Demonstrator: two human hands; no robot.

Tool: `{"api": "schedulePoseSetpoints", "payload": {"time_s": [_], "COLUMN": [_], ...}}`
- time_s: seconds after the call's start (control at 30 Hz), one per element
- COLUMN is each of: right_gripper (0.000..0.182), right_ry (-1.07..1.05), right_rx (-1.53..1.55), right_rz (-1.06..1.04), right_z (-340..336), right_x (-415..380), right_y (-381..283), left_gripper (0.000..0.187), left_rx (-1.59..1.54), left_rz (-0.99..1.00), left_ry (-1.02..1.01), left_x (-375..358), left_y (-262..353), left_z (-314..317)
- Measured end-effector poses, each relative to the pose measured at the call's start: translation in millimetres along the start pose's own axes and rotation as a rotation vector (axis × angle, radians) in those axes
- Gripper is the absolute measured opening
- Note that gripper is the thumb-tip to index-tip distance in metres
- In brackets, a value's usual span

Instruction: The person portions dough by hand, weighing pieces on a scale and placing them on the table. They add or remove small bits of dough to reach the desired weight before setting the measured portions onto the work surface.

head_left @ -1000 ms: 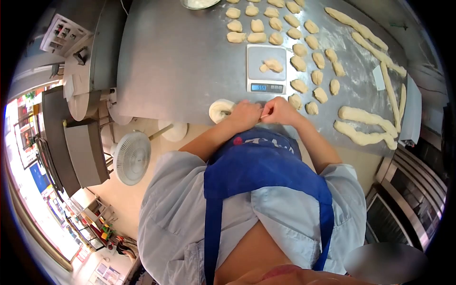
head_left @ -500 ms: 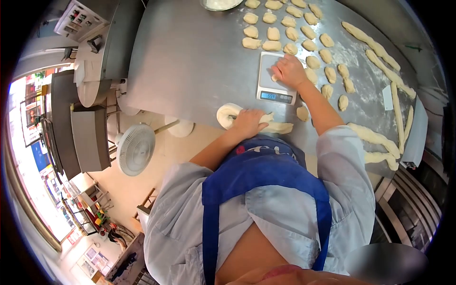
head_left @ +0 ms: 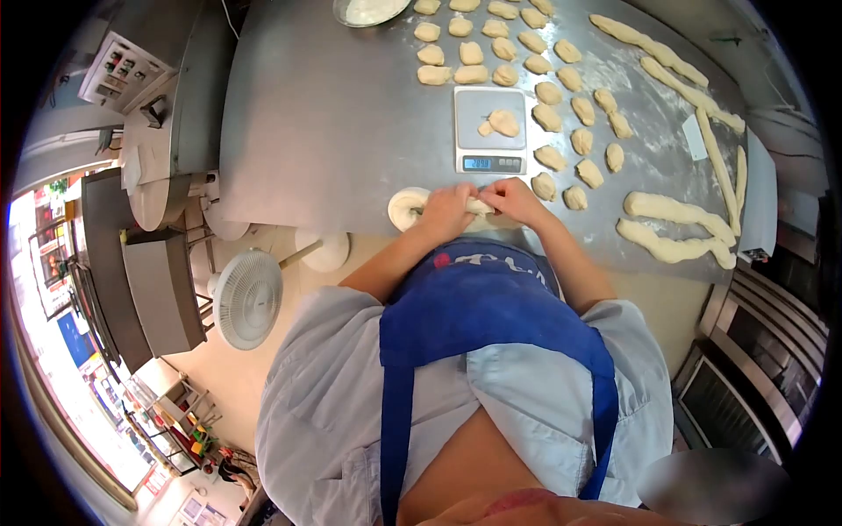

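Note:
My left hand (head_left: 445, 210) is wrapped round a thick dough roll (head_left: 405, 209) at the table's near edge; the roll's coiled end shows to the left of the hand. Close beside it, my right hand (head_left: 513, 200) pinches the same roll farther right, fingers closed. Just beyond my hands stands a digital scale (head_left: 470, 149) with a lit display and small dough pieces (head_left: 502, 123) on its plate. Several rows of dough lumps (head_left: 471, 53) lie beyond and to the right of the scale.
Long dough strips (head_left: 674, 217) lie on the floured right side of the metal table (head_left: 298, 114). A bowl with white contents (head_left: 370, 10) is at the far edge. A white fan (head_left: 248, 298) stands on the floor at the left.
My right hand has left the scale and come back to the dough roll beside my left hand. Dough pieces now show uncovered on the scale. The view has shifted, moving the table items left.

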State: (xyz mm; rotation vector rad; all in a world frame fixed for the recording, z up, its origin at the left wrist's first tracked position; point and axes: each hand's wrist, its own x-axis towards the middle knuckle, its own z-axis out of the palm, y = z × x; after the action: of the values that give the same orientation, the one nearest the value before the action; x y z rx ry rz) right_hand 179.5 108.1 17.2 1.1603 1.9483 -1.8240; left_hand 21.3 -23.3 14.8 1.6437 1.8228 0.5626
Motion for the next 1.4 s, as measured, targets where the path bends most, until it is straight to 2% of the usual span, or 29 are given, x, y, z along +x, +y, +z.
{"api": "schedulePoseSetpoints", "payload": {"time_s": [0.07,0.1,0.17,0.3,0.37,0.43,0.47,0.53,0.7,0.77,0.87,0.93,0.97,1.0,1.03,1.07,1.1,1.13,1.17,1.2,1.27,1.3,1.33,1.37,1.4], "right_gripper": [0.026,0.026,0.03,0.028,0.025,0.024,0.023,0.022,0.022,0.025,0.034,0.034,0.035,0.035,0.036,0.037,0.037,0.035,0.034,0.033,0.031,0.03,0.03,0.027,0.024], "right_ry": [0.069,0.074,0.149,0.11,0.167,0.163,0.166,0.14,0.165,0.878,0.809,0.813,0.818,0.818,0.81,0.791,0.789,0.864,0.934,0.896,0.808,0.724,0.727,0.77,0.797], "right_rx": [0.148,0.153,0.116,0.135,-0.092,-0.099,-0.105,-0.094,-0.029,-0.44,-0.547,-0.468,-0.396,-0.394,-0.127,0.135,0.128,0.292,0.458,0.696,0.648,0.61,0.61,0.306,-0.002], "right_rz": [-0.119,-0.12,-0.258,-0.249,-0.263,-0.26,-0.253,-0.262,-0.269,-0.525,-0.643,-0.593,-0.541,-0.542,-0.401,-0.257,-0.254,-0.306,-0.357,-0.368,-0.348,-0.335,-0.336,-0.419,-0.493], "right_z": [6,10,13,10,7,5,4,0,-34,-45,-59,-64,-65,-63,-59,-55,-46,-32,-19,-4,20,25,24,21,16], "right_x": [-5,-5,-9,-14,-21,-23,-23,-19,2,20,51,62,67,70,69,68,70,72,68,62,41,35,31,28,24], "right_y": [6,8,3,-1,-13,-19,-20,-15,-19,-25,-23,-20,-20,-17,-17,-16,-10,-2,-5,-6,-13,-16,-17,-17,-18], "left_gripper": [0.049,0.051,0.053,0.055,0.055,0.054,0.054,0.055,0.058,0.059,0.057,0.054,0.054,0.054,0.054,0.054,0.055,0.056,0.056,0.054,0.052,0.049,0.046,0.046,0.044], "left_rx": [-0.01,-0.026,-0.041,-0.03,-0.059,-0.422,-0.423,-0.348,-0.261,-0.278,-0.218,-0.626,-0.621,-0.864,-1.11,-1.114,-1.298,-1.482,-1.49,-1.577,-1.668,-1.742,-1.812,-1.811,-1.678], "left_rz": [-0.01,0.0,0.023,0.074,0.063,-0.025,-0.031,-0.123,-0.12,-0.106,-0.064,-0.277,-0.277,-0.414,-0.551,-0.551,-0.588,-0.624,-0.626,-0.643,-0.662,-0.609,-0.552,-0.548,-0.596], "left_ry": [-0.005,-0.003,-0.005,-0.073,-0.105,-0.078,-0.076,-0.249,-0.204,-0.167,-0.074,-0.12,-0.119,-0.118,-0.116,-0.116,-0.085,-0.052,-0.053,-0.012,0.033,-0.006,-0.049,-0.052,0.028], "left_x": [-1,-1,3,5,6,7,7,11,12,11,22,28,32,36,39,42,44,47,51,56,61,63,65,65,62], "left_y": [2,4,1,1,5,9,9,11,5,3,1,3,3,4,6,6,7,7,7,8,4,-2,-3,-3,-3], "left_z": [-2,-4,-1,2,1,4,2,-1,9,18,22,13,6,-1,-7,-12,-16,-17,-17,-14,-8,-2,-3,-4,-3]}}
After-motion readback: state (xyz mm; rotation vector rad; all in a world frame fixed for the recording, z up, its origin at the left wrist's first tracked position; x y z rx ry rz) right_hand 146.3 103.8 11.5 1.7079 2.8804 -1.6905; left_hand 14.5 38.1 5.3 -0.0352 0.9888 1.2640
